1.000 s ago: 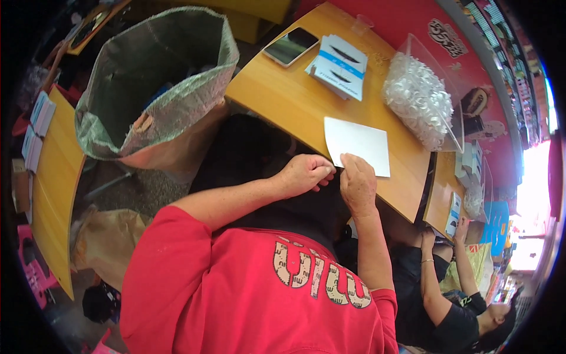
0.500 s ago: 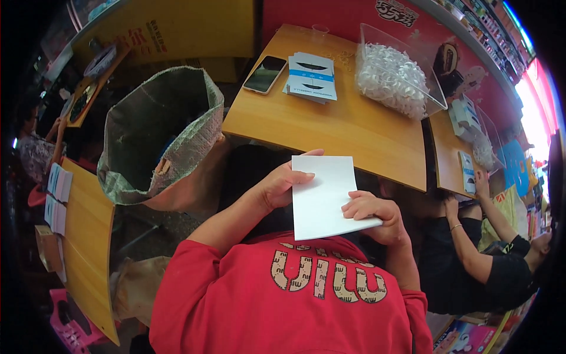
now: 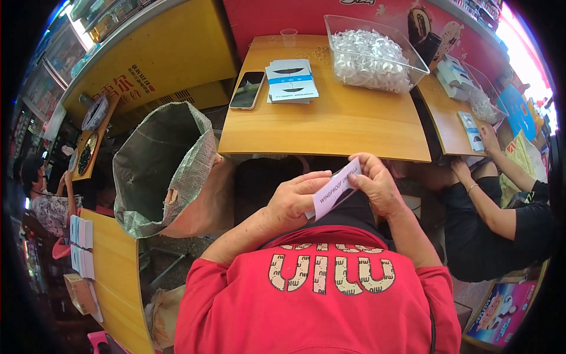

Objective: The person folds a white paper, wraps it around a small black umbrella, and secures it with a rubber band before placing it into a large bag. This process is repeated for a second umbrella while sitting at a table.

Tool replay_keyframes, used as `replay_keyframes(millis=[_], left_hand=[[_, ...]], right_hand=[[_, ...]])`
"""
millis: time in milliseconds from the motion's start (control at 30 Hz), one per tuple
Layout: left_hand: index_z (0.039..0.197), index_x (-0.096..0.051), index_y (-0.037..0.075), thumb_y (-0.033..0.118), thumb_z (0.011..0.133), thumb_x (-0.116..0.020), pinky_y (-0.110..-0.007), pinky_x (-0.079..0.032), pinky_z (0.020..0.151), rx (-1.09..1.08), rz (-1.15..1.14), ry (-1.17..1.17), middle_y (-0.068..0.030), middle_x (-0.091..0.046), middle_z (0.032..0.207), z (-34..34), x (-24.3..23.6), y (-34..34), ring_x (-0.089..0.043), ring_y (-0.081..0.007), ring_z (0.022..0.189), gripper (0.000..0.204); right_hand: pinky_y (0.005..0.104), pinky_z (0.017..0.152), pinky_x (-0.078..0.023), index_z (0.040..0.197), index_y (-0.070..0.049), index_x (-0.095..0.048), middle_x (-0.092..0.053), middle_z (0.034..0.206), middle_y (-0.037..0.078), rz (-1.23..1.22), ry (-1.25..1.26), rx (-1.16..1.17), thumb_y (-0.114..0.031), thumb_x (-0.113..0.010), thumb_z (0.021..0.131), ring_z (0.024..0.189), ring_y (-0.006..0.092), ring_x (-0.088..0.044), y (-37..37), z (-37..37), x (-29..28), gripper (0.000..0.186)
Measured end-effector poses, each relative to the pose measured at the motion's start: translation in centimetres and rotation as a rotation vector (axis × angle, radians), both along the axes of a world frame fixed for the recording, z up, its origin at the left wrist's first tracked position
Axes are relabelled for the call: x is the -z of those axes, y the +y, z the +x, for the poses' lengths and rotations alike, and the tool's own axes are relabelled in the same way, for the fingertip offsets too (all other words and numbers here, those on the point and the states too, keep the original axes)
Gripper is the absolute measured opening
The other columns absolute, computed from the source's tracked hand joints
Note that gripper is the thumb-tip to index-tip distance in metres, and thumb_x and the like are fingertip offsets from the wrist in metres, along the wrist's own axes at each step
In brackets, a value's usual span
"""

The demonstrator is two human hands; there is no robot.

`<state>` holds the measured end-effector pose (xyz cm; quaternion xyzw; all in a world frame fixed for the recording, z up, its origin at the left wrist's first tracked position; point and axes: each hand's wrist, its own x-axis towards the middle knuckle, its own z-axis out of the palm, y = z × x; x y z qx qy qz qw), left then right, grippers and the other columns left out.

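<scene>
My left hand (image 3: 295,200) and my right hand (image 3: 374,183) both grip a folded white printed card (image 3: 333,192) above my lap, left at its lower end and right at its upper end. On the wooden table (image 3: 318,133) ahead of me lie a stack of white cards (image 3: 292,88) with a blue band and, at its left, a phone (image 3: 247,90). A clear bin (image 3: 371,65) of small white curled pieces stands at the table's right, and a small clear cup (image 3: 289,38) at the back.
An open woven sack (image 3: 135,183) stands left of my knees, beside another wooden table (image 3: 115,259) with card stacks. A person in black (image 3: 483,224) sits at the right-hand table (image 3: 448,133). Another person (image 3: 47,209) is at the far left. A yellow partition (image 3: 177,53) rises behind.
The white card has turned from flat with its blank face up to folded with print showing. My hands have closed in around it, and the view has swung toward the table.
</scene>
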<state>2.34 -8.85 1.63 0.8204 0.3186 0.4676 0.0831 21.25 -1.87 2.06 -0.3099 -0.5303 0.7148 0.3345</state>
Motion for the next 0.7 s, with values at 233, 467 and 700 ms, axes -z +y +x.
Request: replay_keyframes(millis=[233,467,700], left_hand=[[0.102,-0.047,-0.001,-0.005,0.066,-0.055,-0.034,-0.037,0.088,-0.319,-0.190,-0.188,-0.0177,-0.048,0.109,0.2,1.5,-1.2,-0.047,-0.0296,0.104,0.036],[0.101,-0.043,0.002,0.013,0.076,-0.061,-0.020,-0.041,0.066,-0.208,-0.981,-0.849,-0.0034,-0.053,0.085,0.2,2.6,-1.4,-0.049,-0.0080,0.076,0.033],[0.074,-0.046,0.006,0.006,0.077,-0.058,-0.018,-0.045,0.042,-0.051,-1.007,-1.159,-0.0039,-0.053,0.072,0.6,2.3,-1.8,-0.051,-0.0086,0.058,0.013]], right_hand=[[0.0194,0.068,-0.041,0.106,-0.001,-0.042,-0.052,0.085,0.003,-0.029,0.157,0.178,0.001,-0.054,0.075,0.074,0.0081,-0.050,-0.1,-0.1,0.9,0.034],[0.0217,0.070,-0.042,0.106,0.000,-0.042,-0.052,0.088,0.006,0.571,-0.135,0.352,0.002,-0.056,0.075,0.079,0.0084,-0.049,-1.9,-0.6,2.3,0.035],[0.0215,0.076,-0.040,0.112,0.000,-0.037,-0.052,0.093,0.007,0.246,0.080,0.223,0.005,-0.054,0.074,0.085,0.0100,-0.050,-2.0,-0.3,2.1,0.041]])
